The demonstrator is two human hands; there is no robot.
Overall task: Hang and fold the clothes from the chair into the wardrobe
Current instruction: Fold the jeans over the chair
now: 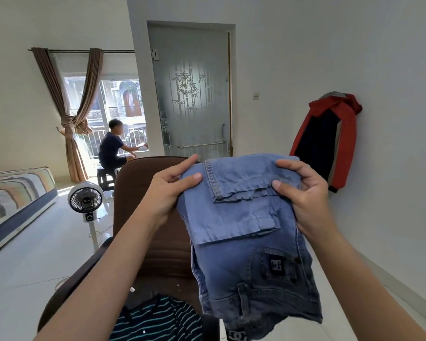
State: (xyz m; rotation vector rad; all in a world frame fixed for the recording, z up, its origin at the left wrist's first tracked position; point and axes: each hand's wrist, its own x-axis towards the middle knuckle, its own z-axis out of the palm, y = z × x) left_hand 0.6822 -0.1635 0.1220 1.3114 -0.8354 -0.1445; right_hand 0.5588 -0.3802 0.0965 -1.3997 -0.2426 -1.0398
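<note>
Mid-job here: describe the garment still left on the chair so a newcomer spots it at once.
Find the brown padded chair in the middle of the room. On its seat, below the left hand, lies a dark top with thin teal stripes. The jeans held beside it are plain blue denim.

Jeans (246, 217): faded blue denim, matt, coarse weave, frayed hems showing. Chair (158, 217): brown padded upholstery, looking matt with stitched ribs. Shirt (158, 321) on seat: soft striped knit. Door (194, 94): frosted glass, etched bamboo, metal bar (202, 145) gleaming. Floor (35, 254): glossy pale tile reflecting daylight. Fan (86, 199): white plastic housing.
</note>
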